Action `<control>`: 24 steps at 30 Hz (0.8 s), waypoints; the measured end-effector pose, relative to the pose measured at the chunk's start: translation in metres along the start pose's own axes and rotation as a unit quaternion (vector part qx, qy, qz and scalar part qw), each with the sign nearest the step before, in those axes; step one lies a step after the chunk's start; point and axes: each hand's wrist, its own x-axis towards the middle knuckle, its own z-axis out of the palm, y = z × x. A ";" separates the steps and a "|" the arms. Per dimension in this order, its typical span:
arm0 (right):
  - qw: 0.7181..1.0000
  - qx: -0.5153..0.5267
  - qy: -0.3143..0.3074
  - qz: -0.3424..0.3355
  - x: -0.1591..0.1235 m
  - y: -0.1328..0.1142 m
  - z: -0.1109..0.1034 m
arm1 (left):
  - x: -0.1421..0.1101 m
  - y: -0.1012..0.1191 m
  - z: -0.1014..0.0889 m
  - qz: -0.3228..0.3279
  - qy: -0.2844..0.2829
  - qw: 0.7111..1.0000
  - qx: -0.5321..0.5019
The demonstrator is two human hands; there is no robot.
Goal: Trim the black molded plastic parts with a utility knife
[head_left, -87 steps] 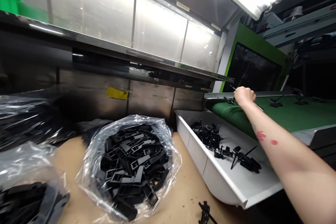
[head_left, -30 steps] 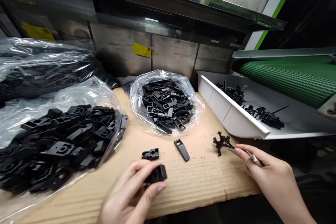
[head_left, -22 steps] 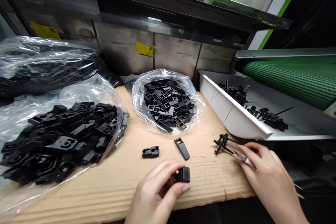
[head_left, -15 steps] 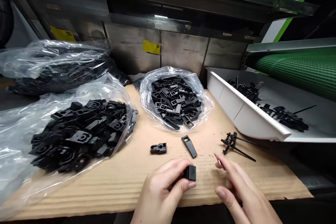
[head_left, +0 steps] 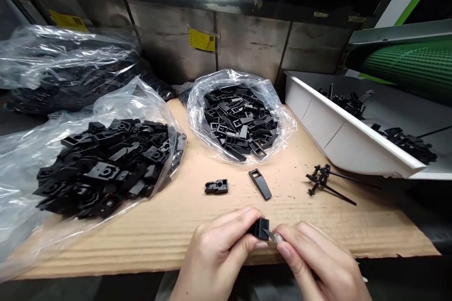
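Note:
My left hand (head_left: 226,249) pinches a small black plastic part (head_left: 261,229) near the front edge of the cardboard, with its squared end facing right. In my right hand (head_left: 314,258) is a small pointed blade (head_left: 273,236), gripped between thumb and fingers. Its tip meets the end of the black part. Most of whatever handle the blade has is hidden by my fingers. Beyond my hands lie a loose black clip-like piece (head_left: 216,186) and a tapered black piece with a square hole (head_left: 260,184).
Black moulded sprue scraps (head_left: 322,178) lie to the right. An opened plastic bag (head_left: 197,103) of tapered pieces stands behind, another bag (head_left: 137,96) of black parts at left. A white tray (head_left: 353,146) with scraps borders the right, below a green roller (head_left: 413,63). Cardboard (head_left: 141,249) covers the table.
My right hand has moved left and closed in, bringing the blade against the black part. The left hand keeps its hold. The view has tilted down slightly.

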 end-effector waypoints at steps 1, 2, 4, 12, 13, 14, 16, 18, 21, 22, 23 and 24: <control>1.000 -0.013 0.006 0.011 0.000 0.001 -0.001 | 0.000 0.001 -0.001 -0.003 -0.009 1.000 -0.009; 0.999 -0.027 0.015 0.023 0.001 0.003 -0.002 | 0.000 0.002 -0.001 -0.006 -0.019 1.000 -0.018; 0.997 -0.050 0.038 0.038 0.001 0.007 -0.004 | 0.000 0.004 -0.002 -0.009 -0.024 0.999 -0.026; 0.998 0.023 0.039 0.035 0.004 -0.001 -0.011 | -0.001 0.002 -0.001 0.014 0.016 1.000 0.006; 0.998 0.030 0.032 0.049 0.005 -0.003 -0.009 | -0.001 0.001 -0.001 0.017 0.015 1.000 0.007; 0.997 0.037 0.025 0.062 0.007 -0.004 -0.007 | -0.001 0.001 -0.001 0.021 0.014 1.000 0.007; 0.996 0.050 0.013 0.073 0.010 -0.005 -0.002 | -0.001 -0.001 -0.001 0.028 0.013 1.000 0.008; 0.996 0.059 0.006 0.071 0.012 -0.005 0.001 | -0.001 -0.001 -0.001 0.035 0.013 0.999 0.009; 0.996 0.067 0.003 0.064 0.013 -0.003 0.002 | -0.002 -0.001 -0.001 0.040 0.014 0.999 0.013; 0.996 0.069 -0.002 0.063 0.013 -0.003 0.002 | -0.003 -0.001 -0.001 0.040 0.016 0.999 0.015; 0.996 0.068 -0.007 0.063 0.013 -0.003 0.002 | -0.003 -0.002 -0.001 0.040 0.019 0.999 0.017; 0.995 0.069 -0.016 0.065 0.012 -0.004 0.002 | -0.004 -0.002 -0.001 0.038 0.022 0.999 0.017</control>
